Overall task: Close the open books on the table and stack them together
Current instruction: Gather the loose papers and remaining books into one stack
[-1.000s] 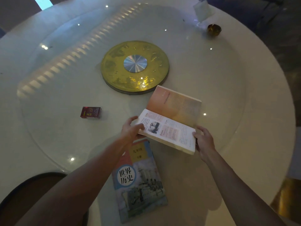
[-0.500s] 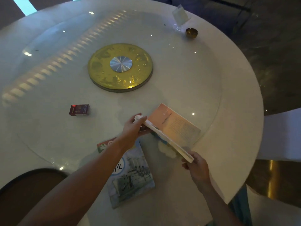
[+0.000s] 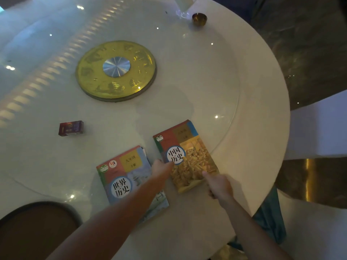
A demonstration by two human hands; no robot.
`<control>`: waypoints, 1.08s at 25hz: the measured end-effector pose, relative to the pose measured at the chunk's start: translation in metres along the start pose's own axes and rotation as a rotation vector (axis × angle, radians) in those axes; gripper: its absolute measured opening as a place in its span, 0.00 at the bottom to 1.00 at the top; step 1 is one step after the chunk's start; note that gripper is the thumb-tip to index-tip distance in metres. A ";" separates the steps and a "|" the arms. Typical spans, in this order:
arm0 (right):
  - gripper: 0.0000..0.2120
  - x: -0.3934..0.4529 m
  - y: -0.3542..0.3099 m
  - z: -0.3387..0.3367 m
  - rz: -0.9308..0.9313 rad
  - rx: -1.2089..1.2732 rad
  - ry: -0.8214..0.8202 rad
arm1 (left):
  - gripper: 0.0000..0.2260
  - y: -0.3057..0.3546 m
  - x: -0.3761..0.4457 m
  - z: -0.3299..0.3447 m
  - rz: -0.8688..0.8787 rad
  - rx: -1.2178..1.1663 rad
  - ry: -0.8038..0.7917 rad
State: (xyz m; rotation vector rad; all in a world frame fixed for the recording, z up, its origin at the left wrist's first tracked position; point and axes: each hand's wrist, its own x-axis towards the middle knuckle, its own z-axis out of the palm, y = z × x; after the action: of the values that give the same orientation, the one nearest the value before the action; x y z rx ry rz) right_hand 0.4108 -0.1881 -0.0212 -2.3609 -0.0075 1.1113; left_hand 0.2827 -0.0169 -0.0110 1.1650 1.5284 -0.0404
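2 closed books lie side by side on the white surface [image 3: 234, 91]. The left hand [image 3: 162, 170] presses flat, grip released, on the yellow-covered book [image 3: 187, 156]; the right hand [image 3: 218, 185] pinches its near corner. The blue-covered book [image 3: 122, 177] lies just beside it.

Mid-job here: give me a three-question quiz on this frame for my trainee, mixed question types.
1. True or false: the yellow book lies on top of the blue book.
2. Which hand touches the yellow book's near right corner? A) left hand B) right hand
3. Fill in: the small red box lies to the ____ of both books.

Key: 1 false, they lie side by side, both closed; 2 B; 3 left.
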 end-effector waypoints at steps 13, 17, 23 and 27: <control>0.09 0.033 -0.019 -0.017 -0.175 0.052 -0.134 | 0.03 -0.004 0.001 -0.003 0.042 -0.018 -0.022; 0.09 0.017 -0.016 -0.015 -0.042 0.208 -0.266 | 0.08 -0.014 -0.009 -0.018 0.089 -0.154 -0.062; 0.12 -0.007 -0.051 0.003 -0.235 0.246 -0.379 | 0.07 -0.042 -0.020 -0.059 0.167 -0.275 0.025; 0.12 -0.026 -0.078 0.052 -0.409 -0.072 -0.377 | 0.07 -0.079 -0.027 -0.096 0.197 -0.237 0.300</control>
State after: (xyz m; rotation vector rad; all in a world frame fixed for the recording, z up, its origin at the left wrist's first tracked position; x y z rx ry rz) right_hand 0.3729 -0.1029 0.0060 -2.0430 -0.6420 1.3352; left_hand 0.1557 -0.0176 -0.0005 1.1595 1.6183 0.4545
